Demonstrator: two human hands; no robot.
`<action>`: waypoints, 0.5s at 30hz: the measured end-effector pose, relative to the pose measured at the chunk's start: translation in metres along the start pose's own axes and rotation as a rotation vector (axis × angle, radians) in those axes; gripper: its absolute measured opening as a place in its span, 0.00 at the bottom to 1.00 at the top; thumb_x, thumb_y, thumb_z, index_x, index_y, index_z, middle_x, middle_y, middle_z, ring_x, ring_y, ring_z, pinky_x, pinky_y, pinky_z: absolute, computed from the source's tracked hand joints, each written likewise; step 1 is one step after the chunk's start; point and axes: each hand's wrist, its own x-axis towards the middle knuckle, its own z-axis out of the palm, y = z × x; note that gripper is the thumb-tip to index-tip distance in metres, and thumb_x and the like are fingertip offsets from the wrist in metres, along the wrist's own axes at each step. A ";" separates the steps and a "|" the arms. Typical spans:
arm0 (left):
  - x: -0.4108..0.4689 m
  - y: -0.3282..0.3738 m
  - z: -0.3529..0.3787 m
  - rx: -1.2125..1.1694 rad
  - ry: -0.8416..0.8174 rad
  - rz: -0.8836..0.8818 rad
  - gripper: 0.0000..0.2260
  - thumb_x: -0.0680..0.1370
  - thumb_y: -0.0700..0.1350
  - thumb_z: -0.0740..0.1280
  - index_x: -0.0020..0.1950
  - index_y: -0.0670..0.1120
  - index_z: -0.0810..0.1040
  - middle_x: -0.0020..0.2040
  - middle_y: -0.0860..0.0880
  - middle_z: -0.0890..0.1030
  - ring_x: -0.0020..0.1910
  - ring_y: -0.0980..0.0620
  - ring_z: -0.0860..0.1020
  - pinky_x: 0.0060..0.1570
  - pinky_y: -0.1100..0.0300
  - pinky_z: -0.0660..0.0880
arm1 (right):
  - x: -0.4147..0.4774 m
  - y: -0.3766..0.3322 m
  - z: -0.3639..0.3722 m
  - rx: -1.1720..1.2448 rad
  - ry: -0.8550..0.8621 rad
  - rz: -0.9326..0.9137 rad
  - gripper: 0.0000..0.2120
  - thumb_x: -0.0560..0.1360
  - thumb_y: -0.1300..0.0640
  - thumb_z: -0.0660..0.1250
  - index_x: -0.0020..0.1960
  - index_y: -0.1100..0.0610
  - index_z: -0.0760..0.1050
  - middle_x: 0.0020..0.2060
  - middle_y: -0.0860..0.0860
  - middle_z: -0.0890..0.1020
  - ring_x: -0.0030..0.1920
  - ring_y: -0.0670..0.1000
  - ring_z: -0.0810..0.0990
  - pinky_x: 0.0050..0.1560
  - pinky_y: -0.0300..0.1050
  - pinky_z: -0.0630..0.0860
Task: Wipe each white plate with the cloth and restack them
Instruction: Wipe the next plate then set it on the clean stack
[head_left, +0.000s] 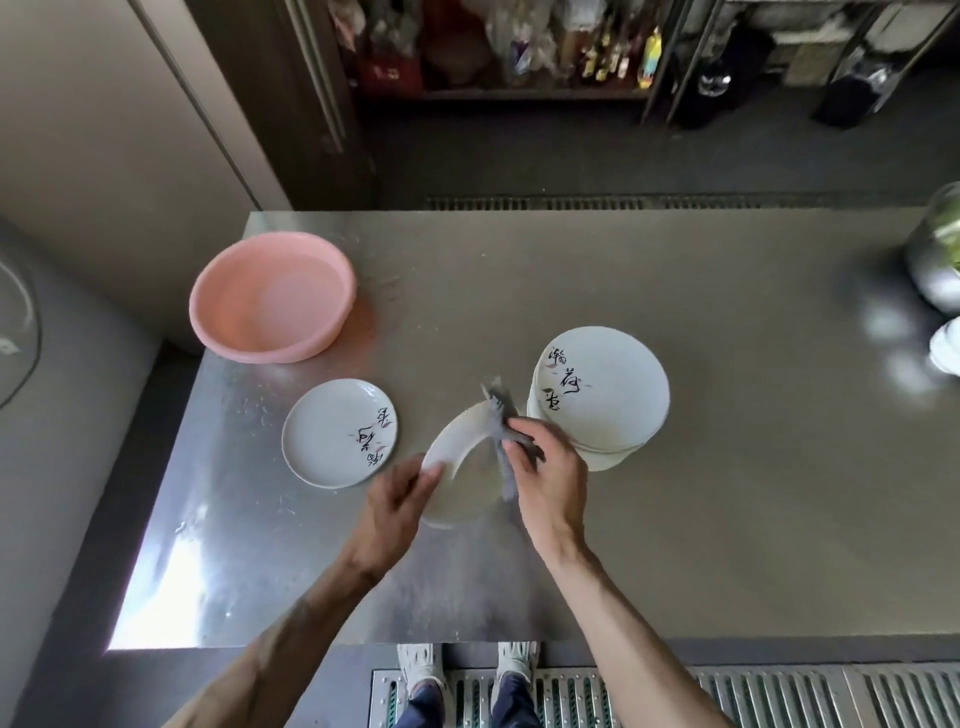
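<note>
Nearest the camera, two shoes stand on a floor grate, partly cut off by the table edge above them. Both forearms reach up from the bottom edge of the frame over the steel top.

The left hand grips the near-left rim of the held plate, thumb on the upper side; its fingers are behind the plate and out of sight. This plate is tilted and raised over the table's near middle. Which face is turned up cannot be told, and no markings show on it. The right hand has its fingers curled round a grey cloth, pressing it to the plate's right side. The cloth runs over the far rim and its tip sticks up beyond. The right edge of the plate is hidden by cloth and hand.

Just left lies the lone plate, flat, face up, with brush characters. Just right, beyond the right hand, stands the stack; its top plate carries the same characters, its near edge is covered by the right hand, and the number of plates cannot be counted.

Further back at the left corner sits a pink basin; whether it contains water is unclear. A jar is cut off at the right edge and blurred. Beyond the table, shelves hold bottles and packets too blurred to identify.
</note>
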 end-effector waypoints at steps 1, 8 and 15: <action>-0.002 0.007 -0.003 -0.113 -0.037 -0.035 0.16 0.83 0.54 0.63 0.38 0.47 0.75 0.34 0.55 0.70 0.35 0.56 0.68 0.36 0.59 0.68 | -0.001 -0.007 0.000 -0.067 -0.024 -0.085 0.13 0.77 0.67 0.71 0.56 0.54 0.83 0.54 0.43 0.83 0.56 0.41 0.80 0.60 0.40 0.76; -0.011 0.044 -0.013 -0.301 -0.068 -0.066 0.20 0.81 0.53 0.65 0.49 0.34 0.80 0.41 0.42 0.79 0.42 0.48 0.76 0.47 0.45 0.79 | -0.006 -0.052 -0.004 -0.323 -0.165 -0.522 0.14 0.78 0.64 0.70 0.63 0.55 0.82 0.61 0.46 0.80 0.60 0.47 0.78 0.66 0.36 0.70; -0.014 0.065 -0.015 -0.273 -0.076 -0.027 0.14 0.85 0.49 0.64 0.45 0.44 0.83 0.40 0.46 0.82 0.41 0.49 0.78 0.46 0.48 0.80 | -0.008 -0.081 -0.007 -0.340 -0.175 -0.566 0.17 0.76 0.68 0.69 0.62 0.57 0.82 0.61 0.49 0.81 0.61 0.50 0.80 0.64 0.44 0.75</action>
